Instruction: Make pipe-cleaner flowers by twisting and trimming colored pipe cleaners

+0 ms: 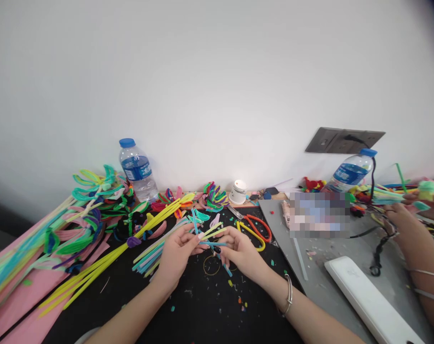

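My left hand [183,248] pinches blue and pale yellow pipe cleaners [211,232] between thumb and fingers. From the other side my right hand [240,251] grips the same small bunch, its fingers curled round the blue stems. The pieces cross between the two hands, above the black mat [202,306]. Beneath them lies a thin wire ring [211,265]. A bundle of loose pastel pipe cleaners [148,260] rests beside my left hand. Scissors with orange and yellow handles [256,231] lie just behind my right hand.
Yellow pipe-cleaner stems [105,267] and finished flowers [77,234] crowd the left. Water bottles [138,172] [351,172], a paper cup [238,192] and a colourful bundle [213,196] stand along the wall. Right, a white device [371,296] lies near a co-worker's hands [401,220].
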{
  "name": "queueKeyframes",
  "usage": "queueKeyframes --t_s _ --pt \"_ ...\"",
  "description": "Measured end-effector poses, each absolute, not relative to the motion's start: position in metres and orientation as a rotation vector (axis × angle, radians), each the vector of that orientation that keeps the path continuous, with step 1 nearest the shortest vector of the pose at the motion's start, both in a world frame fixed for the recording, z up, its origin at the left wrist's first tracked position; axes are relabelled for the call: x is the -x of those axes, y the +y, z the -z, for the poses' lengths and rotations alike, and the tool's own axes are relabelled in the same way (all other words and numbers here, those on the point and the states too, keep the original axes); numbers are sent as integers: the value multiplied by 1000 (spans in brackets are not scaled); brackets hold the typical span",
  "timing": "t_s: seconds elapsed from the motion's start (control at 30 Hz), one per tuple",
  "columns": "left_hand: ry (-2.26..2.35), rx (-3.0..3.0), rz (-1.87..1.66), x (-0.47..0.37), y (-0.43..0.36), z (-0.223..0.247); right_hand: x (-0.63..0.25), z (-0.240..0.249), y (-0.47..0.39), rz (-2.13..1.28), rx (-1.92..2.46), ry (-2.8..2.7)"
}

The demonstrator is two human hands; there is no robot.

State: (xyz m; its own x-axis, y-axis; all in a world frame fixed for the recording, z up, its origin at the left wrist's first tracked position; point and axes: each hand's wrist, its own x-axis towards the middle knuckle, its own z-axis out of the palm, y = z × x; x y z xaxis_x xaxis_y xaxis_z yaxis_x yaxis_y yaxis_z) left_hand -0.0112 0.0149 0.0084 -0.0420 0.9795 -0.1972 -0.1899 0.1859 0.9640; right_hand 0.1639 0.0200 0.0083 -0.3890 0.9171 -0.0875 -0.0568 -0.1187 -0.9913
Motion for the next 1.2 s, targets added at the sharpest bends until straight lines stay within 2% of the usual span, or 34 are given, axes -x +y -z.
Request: queueKeyframes --t_s 0.5,1.2 --pt "1194 -1085 -1198 6 14 -11 -161 -11 18 -1516 1073 -1294" --pt "1240 -1209 -1087 10 11 -6 -165 -8 21 -1632 1053 -1022"
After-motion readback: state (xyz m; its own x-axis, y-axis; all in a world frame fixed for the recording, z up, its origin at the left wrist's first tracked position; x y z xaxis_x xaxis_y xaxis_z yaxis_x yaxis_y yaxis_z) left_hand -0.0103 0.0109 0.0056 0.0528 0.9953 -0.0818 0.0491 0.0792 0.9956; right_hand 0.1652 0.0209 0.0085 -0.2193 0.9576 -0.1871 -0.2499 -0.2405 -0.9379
